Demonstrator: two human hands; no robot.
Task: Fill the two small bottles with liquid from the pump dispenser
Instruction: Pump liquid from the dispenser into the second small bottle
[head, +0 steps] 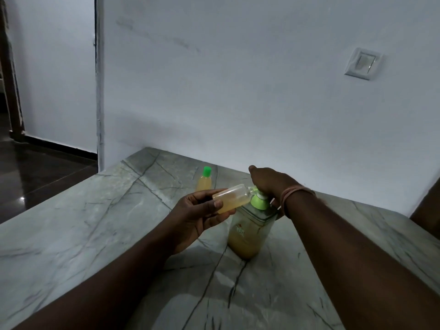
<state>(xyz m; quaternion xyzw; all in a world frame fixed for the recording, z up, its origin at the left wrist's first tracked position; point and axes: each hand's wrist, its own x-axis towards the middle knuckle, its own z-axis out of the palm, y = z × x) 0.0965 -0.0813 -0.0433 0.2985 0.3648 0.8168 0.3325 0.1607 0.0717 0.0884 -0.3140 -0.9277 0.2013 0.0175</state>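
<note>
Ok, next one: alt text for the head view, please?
The left hand holds an uncapped small clear bottle tilted at the green pump dispenser's spout while the right hand presses the pump. A second, green-capped small bottle stands behind on the grey marble counter.

An uncapped small bottle (230, 201) is held sideways by the left hand (200, 217), its mouth at the pump dispenser (250, 229) nozzle; the pump head is pressed by the right hand (271, 184); a capped bottle (204, 181) stands behind on the surface (95, 222)
</note>
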